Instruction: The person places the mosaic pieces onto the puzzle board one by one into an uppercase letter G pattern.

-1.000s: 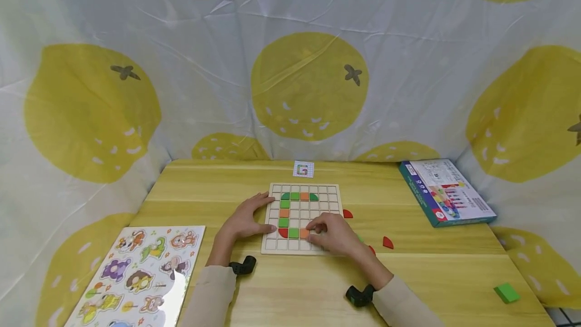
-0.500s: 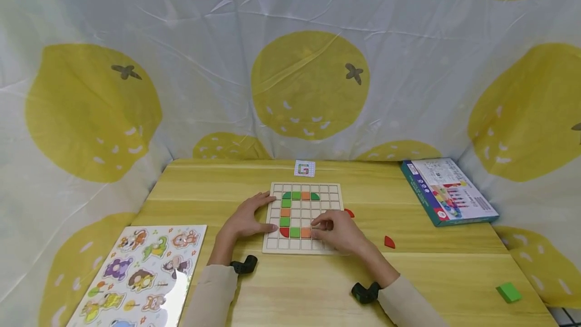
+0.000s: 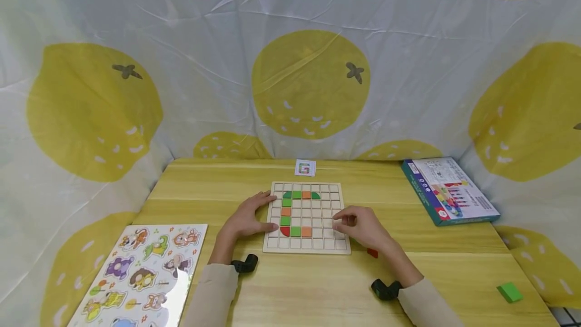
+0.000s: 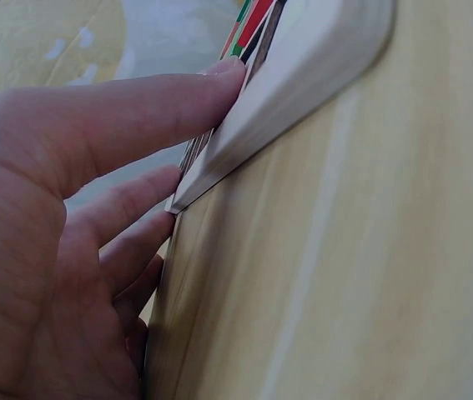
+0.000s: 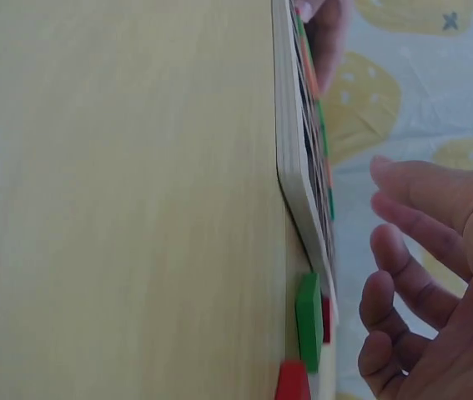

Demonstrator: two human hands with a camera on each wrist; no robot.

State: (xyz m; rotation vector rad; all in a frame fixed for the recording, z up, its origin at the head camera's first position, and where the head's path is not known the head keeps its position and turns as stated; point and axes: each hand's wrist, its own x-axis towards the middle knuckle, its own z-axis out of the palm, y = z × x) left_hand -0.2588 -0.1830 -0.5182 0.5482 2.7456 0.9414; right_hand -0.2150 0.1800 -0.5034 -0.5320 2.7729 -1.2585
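A wooden grid board (image 3: pixel 327 247) lies on the table. On it a green quarter-round piece (image 3: pixel 287 195), green squares (image 3: pixel 287 202), orange squares (image 3: pixel 306 231) and a red quarter-round piece (image 3: pixel 285 231) form an open C shape. My left hand (image 3: pixel 247 218) rests at the board's left edge, thumb and fingers spread and touching it. My right hand (image 3: pixel 363 226) hovers over the right edge, fingers loosely bent, with nothing seen between them. Beneath it, in the right wrist view, a green block (image 5: pixel 309 321) and a red piece (image 5: pixel 293 381) lie beside the board.
A small card (image 3: pixel 305 167) showing a coloured G lies behind the board. A printed box (image 3: pixel 449 191) stands at the back right, and an animal puzzle board (image 3: pixel 150 261) at the left. Another green block (image 3: pixel 510 292) sits near the right edge. A lemon-print curtain (image 3: pixel 313 9) hangs behind.
My right hand has drawn away from the orange square in the bottom row and moved right to the board's edge. The orange square stays on the board. My left hand keeps its place.
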